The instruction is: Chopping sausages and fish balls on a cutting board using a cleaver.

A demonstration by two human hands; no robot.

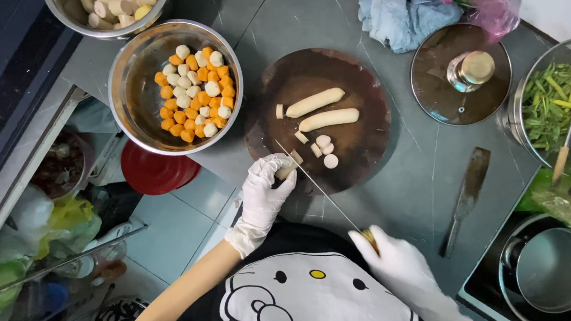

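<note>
A round dark wooden cutting board (362, 139) lies on the grey counter. Two whole pale sausages (322, 110) lie on it, with several cut pieces (324, 150) in front of them. My left hand (264, 191), in a white glove, pins a short sausage stub (290, 167) at the board's near edge. In my right hand (401, 266), also gloved, is a knife (320, 189) held by its handle; the thin blade runs diagonally up to the stub.
A steel bowl (134, 94) of orange and white pieces sits left of the board, with another bowl (64, 0) of pale pieces behind it. A glass lid (434, 77), a cleaver (467, 195), a colander of greens (554, 107) and a pot (551, 276) lie right.
</note>
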